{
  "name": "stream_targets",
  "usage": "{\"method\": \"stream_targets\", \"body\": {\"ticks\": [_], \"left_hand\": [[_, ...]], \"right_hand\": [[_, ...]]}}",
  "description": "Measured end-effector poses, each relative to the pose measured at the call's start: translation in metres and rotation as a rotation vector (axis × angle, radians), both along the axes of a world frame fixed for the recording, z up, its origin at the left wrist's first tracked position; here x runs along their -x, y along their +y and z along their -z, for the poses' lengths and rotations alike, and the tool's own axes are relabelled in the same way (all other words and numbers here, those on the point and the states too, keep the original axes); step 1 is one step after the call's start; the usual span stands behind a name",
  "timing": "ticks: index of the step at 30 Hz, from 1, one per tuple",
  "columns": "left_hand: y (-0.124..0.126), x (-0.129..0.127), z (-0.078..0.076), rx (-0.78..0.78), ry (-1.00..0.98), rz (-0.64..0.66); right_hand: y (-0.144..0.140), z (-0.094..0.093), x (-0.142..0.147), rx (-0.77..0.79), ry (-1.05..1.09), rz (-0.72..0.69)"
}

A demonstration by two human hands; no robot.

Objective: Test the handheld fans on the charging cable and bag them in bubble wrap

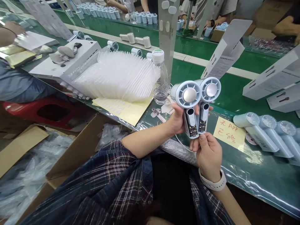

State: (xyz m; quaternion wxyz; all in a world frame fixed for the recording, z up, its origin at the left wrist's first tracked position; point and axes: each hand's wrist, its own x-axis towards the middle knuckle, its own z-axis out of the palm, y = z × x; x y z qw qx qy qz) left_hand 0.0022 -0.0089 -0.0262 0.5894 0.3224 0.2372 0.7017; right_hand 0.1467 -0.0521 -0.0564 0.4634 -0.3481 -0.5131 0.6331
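Note:
Two light-blue handheld fans are held side by side over the bench: a left fan (188, 95) and a right fan (211, 90). Each has a round ribbed head with a silver disc, and a handle whose lower part shows a circuit board. My left hand (178, 120) is closed around the handles from the left and behind, with some fingers hidden. Below, my right hand (209, 153) pinches the bottom end of the right fan's handle. A yellow note (228, 132) with red handwriting lies to the right of the fans, beside several wrapped fans (264, 134).
A clear bottle (160, 78) stands left of the fans, by a stack of white translucent sleeves (119, 75). White boxes (274, 78) stand at the right. An open carton (70, 159) of plastic bags sits below the bench edge. Other people work nearby.

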Motion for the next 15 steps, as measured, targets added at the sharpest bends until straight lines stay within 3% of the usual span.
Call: {"method": "stream_targets", "body": {"ticks": [3,5,8,11,13,15], "left_hand": [[-0.001,0.000,-0.001,0.005,0.003,0.009],[0.000,0.002,-0.005,0.016,-0.013,0.014],[0.001,0.004,-0.012,0.039,-0.057,-0.035],[0.000,0.006,-0.015,0.013,-0.072,-0.076],[-0.004,0.007,-0.013,0.022,0.020,0.010],[-0.008,0.008,-0.007,0.027,0.193,0.163]], "right_hand": [[-0.002,0.001,0.002,-0.030,-0.042,0.047],[0.000,-0.001,-0.002,-0.105,-0.183,0.044],[0.010,-0.007,-0.012,-0.332,-0.412,0.048],[0.023,-0.012,-0.023,-0.557,-0.574,0.234],[0.031,-0.012,-0.029,-0.550,-0.583,0.301],[0.037,-0.012,-0.036,-0.402,-0.438,0.191]]}}
